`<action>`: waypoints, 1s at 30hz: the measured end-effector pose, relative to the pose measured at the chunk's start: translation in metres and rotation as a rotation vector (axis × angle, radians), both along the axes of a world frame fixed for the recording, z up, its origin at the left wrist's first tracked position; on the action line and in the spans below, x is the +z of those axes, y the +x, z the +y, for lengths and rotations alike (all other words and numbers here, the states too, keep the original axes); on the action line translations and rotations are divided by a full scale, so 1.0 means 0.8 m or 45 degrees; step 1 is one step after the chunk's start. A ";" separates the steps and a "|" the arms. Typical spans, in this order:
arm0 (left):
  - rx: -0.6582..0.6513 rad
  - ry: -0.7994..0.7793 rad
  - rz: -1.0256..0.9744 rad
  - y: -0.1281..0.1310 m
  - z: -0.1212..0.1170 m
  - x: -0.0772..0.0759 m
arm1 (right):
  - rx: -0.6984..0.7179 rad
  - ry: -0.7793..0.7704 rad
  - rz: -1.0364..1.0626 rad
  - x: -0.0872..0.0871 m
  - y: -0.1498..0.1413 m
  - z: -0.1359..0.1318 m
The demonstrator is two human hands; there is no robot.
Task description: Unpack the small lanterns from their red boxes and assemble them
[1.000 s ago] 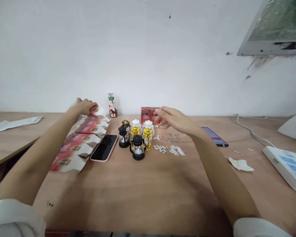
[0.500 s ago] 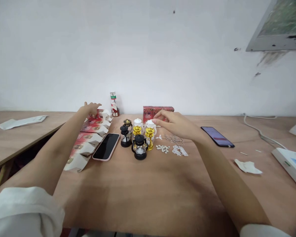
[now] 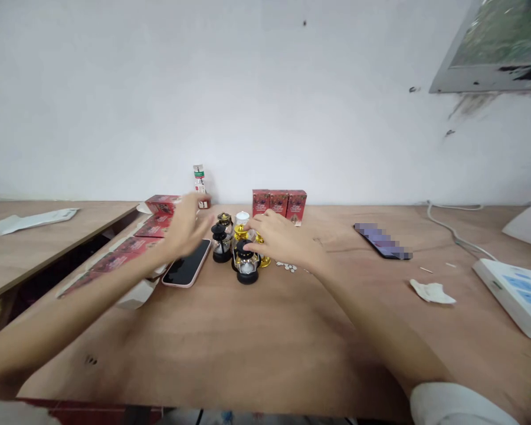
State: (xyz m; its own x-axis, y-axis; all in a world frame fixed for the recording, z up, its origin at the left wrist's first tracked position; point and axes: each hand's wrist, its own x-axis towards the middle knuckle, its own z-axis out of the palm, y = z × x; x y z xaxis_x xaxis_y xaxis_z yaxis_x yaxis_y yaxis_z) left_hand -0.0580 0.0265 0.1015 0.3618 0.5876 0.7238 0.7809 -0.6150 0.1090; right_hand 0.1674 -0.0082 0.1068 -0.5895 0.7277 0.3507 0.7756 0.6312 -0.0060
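Note:
Small toy lanterns stand in a cluster at mid-table: a black lantern [image 3: 248, 271] in front, another black lantern [image 3: 221, 251] at its left, a white lantern [image 3: 242, 218] behind, and gold ones between, such as the gold lantern [image 3: 240, 232]. My right hand [image 3: 281, 236] hovers over the right side of the cluster, fingers stretched and apart, hiding some lanterns; whether it touches any is unclear. Left of the cluster, my left hand [image 3: 184, 229] is raised above a dark phone [image 3: 188, 264], blurred, its fingers extended and nothing seen in them.
A row of red boxes [image 3: 153, 227] with white flaps lies at left. Three red boxes [image 3: 278, 203] stand by the wall, near a small bottle [image 3: 199, 183]. Small white pieces [image 3: 287, 267] lie beside the lanterns. Rightward are a second phone [image 3: 383, 242], paper scrap [image 3: 432, 291] and white device [image 3: 515, 298].
My left hand has come away from the red boxes, rightward toward the lanterns. My right hand has moved left and lower over the cluster, uncovering the boxes by the wall.

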 end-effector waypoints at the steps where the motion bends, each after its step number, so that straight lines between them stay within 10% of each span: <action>1: -0.092 -0.036 -0.112 0.012 -0.025 -0.022 | 0.022 0.006 -0.026 -0.001 -0.001 0.001; 5: -0.193 -0.459 -0.482 0.042 -0.084 -0.112 | 0.086 0.011 -0.112 -0.005 -0.004 0.006; 9: -0.202 -0.819 -0.778 0.056 -0.073 -0.163 | 0.171 0.069 -0.125 -0.024 -0.011 0.006; 19: -0.274 -0.903 -0.988 0.079 -0.036 -0.163 | 0.271 1.137 0.196 -0.154 0.000 -0.006; 30: -0.032 -0.797 -0.496 0.076 -0.043 -0.149 | 0.345 1.113 0.537 -0.161 0.010 -0.015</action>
State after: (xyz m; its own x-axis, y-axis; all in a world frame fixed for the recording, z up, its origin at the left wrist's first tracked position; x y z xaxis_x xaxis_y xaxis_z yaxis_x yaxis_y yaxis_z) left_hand 0.0029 -0.0076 -0.0176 0.1657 0.9278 0.3343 0.6006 -0.3638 0.7120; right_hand 0.1751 -0.0202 -0.0221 -0.4015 -0.0246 0.9155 0.6470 0.6999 0.3025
